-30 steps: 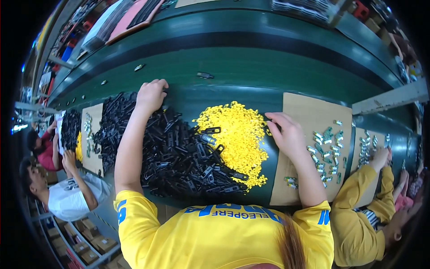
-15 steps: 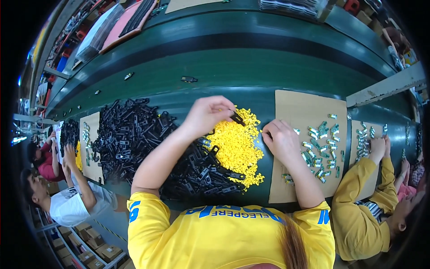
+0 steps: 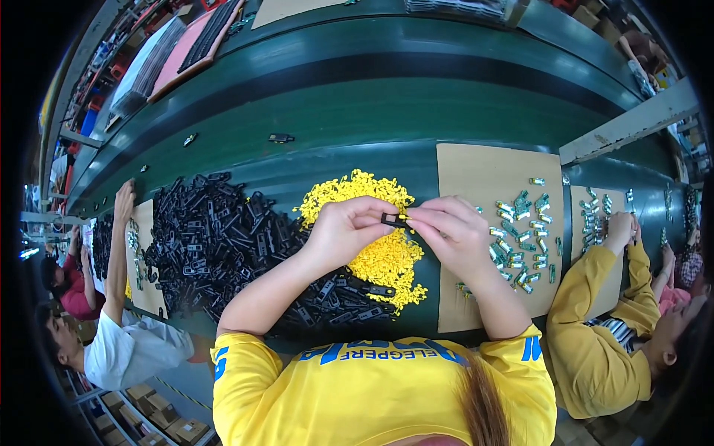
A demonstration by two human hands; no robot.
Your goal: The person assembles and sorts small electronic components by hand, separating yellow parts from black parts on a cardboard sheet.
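Holding: left hand [image 3: 343, 230] and right hand [image 3: 452, 232] meet over the surface [image 3: 349, 111], both pinching one small black clip [image 3: 394, 220] between closed fingers [image 3: 375, 215].
Clip position: raised above the yellow pile, between the two hands' fingertips.
Yellow pile: heap of small yellow parts [image 3: 372, 256] directly beneath the hands.
Black pile: large heap of black plastic parts [image 3: 223, 238], left of the yellow heap, touching it.
Cardboard sheet: tan sheet [image 3: 491, 175] right of the hands, bearing scattered small green and silver pieces [image 3: 520, 238].
Neighbours: a co-worker in yellow sleeves [image 3: 595, 312] at right; another in white [image 3: 123, 342] at left.
Far surface: stray black pieces [image 3: 280, 137] on the green belt.
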